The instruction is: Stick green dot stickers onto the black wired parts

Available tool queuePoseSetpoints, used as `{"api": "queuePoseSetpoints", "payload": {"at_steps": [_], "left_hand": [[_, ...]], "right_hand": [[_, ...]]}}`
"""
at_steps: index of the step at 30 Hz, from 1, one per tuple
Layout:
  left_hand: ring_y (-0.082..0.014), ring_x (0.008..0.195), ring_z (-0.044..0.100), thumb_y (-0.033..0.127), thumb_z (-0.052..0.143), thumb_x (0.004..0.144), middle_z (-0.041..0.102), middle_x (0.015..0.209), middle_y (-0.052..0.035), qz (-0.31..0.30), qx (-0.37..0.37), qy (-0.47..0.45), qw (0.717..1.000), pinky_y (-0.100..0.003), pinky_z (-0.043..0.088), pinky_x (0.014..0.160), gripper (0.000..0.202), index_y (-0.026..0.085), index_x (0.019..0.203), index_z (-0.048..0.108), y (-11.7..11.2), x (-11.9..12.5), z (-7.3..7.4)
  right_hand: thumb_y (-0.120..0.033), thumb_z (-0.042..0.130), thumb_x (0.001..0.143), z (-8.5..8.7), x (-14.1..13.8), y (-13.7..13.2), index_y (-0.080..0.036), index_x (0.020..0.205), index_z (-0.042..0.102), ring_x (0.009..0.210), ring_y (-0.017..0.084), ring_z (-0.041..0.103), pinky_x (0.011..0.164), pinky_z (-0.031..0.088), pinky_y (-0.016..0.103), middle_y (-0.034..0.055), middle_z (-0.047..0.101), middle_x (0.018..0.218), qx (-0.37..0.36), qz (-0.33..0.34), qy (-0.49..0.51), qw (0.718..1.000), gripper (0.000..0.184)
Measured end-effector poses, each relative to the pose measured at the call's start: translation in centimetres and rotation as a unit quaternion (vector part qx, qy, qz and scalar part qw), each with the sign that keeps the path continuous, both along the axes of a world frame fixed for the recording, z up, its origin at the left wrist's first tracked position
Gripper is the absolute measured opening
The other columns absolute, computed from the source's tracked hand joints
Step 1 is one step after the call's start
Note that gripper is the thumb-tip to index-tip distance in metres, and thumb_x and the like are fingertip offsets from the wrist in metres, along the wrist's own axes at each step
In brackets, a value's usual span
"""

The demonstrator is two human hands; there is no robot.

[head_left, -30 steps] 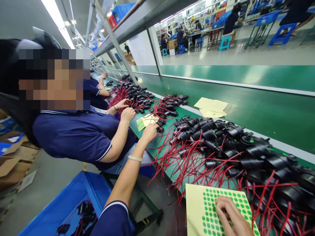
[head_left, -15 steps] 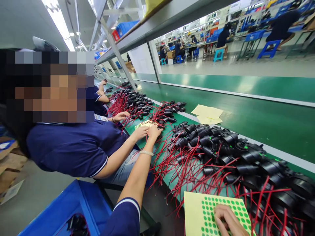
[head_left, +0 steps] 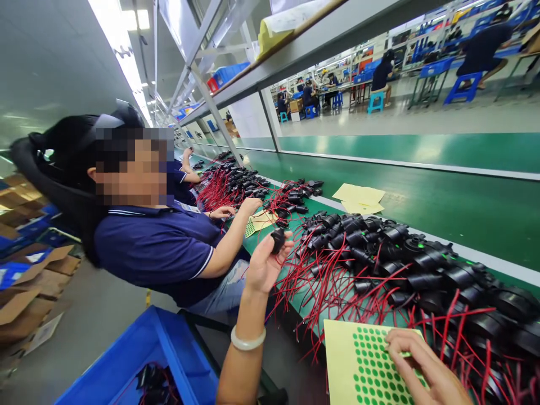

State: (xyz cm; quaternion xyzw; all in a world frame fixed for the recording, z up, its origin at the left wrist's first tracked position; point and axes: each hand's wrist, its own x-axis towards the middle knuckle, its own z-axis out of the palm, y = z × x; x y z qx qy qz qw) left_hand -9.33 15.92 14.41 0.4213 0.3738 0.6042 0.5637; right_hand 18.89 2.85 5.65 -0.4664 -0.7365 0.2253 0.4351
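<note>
My left hand is raised above the near edge of the bench, its fingers closed round a small black motor-like part. My right hand rests over a pale yellow sheet covered with rows of round green stickers. Thumb and forefinger of that hand meet in a pinch at the sheet's upper right; whether a sticker is between them is too small to tell. Beyond the sheet lies a heap of black motor-like parts with red wires trailing toward the bench edge.
A co-worker sits close on my left, with another sticker sheet near their hands. Loose yellow paper lies on the green bench. Below left stands a blue bin holding more black parts. A metal frame rises behind.
My left hand has drawn back from the smaller pile near the co-worker and now holds a black part up. My right hand has shifted slightly right over the sheet. The view has turned left.
</note>
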Motion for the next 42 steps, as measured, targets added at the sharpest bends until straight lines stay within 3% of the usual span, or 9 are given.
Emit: {"api": "queuePoseSetpoints", "payload": {"at_steps": [3,7,11,14,19,32,42], "left_hand": [[-0.0174,0.089,0.069,0.032,0.069,0.078,0.07,0.104,-0.0079,-0.019,0.094,0.037,0.995,-0.029,0.055,0.084,0.04,0.02,0.115,0.058,-4.2,2.1,-0.2],[-0.0176,0.097,0.067,0.015,0.064,0.081,0.068,0.106,-0.0065,-0.016,0.203,0.172,0.964,-0.03,0.054,0.09,0.04,0.023,0.12,0.055,-8.8,4.6,-0.8],[-0.0197,0.108,0.062,0.003,0.059,0.08,0.063,0.119,-0.0071,-0.005,0.277,0.235,0.932,-0.035,0.053,0.092,0.049,0.026,0.121,0.047,-11.5,6.3,-1.3],[-0.0187,0.108,0.061,-0.001,0.056,0.077,0.062,0.12,-0.0072,0.014,0.291,0.275,0.916,-0.033,0.053,0.09,0.057,0.025,0.126,0.043,-12.5,6.9,-1.4],[-0.0181,0.104,0.063,-0.001,0.055,0.074,0.064,0.115,-0.0064,0.044,0.269,0.349,0.897,-0.031,0.053,0.092,0.058,0.023,0.126,0.046,-13.3,7.0,-1.2],[-0.0191,0.108,0.061,0.002,0.053,0.077,0.063,0.117,-0.009,0.072,0.326,0.373,0.866,-0.033,0.052,0.095,0.056,0.021,0.129,0.044,-13.7,6.7,-1.0],[-0.019,0.108,0.061,-0.002,0.052,0.077,0.062,0.116,-0.0099,0.103,0.345,0.401,0.843,-0.034,0.052,0.095,0.058,0.019,0.129,0.043,-14.0,6.3,-1.1]], "right_hand": [[-0.029,0.049,0.092,3.8,-0.2,0.1,-0.023,0.083,0.053,0.083,0.015,0.064,0.066,0.053,0.015,0.0041,0.059,0.089,0.004,-0.018,0.029,0.999,0.011],[-0.027,0.049,0.092,9.5,-1.5,-0.3,-0.023,0.081,0.054,0.085,0.015,0.063,0.064,0.053,0.016,0.0049,0.06,0.096,0.015,-0.006,0.053,0.998,0.013],[-0.022,0.048,0.093,12.7,-3.4,-1.0,-0.023,0.085,0.052,0.093,0.016,0.061,0.073,0.053,0.021,0.0062,0.057,0.102,0.035,0.029,0.039,0.998,0.009],[-0.018,0.047,0.093,13.1,-4.6,-1.7,-0.023,0.087,0.05,0.099,0.016,0.057,0.081,0.051,0.024,0.0062,0.054,0.105,0.036,0.053,0.025,0.998,0.008],[-0.014,0.046,0.091,12.8,-5.6,-2.2,-0.022,0.092,0.051,0.104,0.018,0.055,0.083,0.051,0.029,0.0088,0.052,0.109,0.071,0.034,-0.003,0.997,0.009],[-0.01,0.045,0.091,12.9,-6.9,-2.4,-0.016,0.096,0.053,0.102,0.023,0.054,0.08,0.051,0.037,0.0115,0.054,0.102,0.177,-0.009,-0.092,0.98,0.012],[-0.012,0.049,0.091,13.0,-7.2,-2.5,-0.017,0.095,0.055,0.095,0.021,0.058,0.079,0.052,0.034,0.0094,0.058,0.1,0.196,-0.011,-0.092,0.976,0.009]]}}
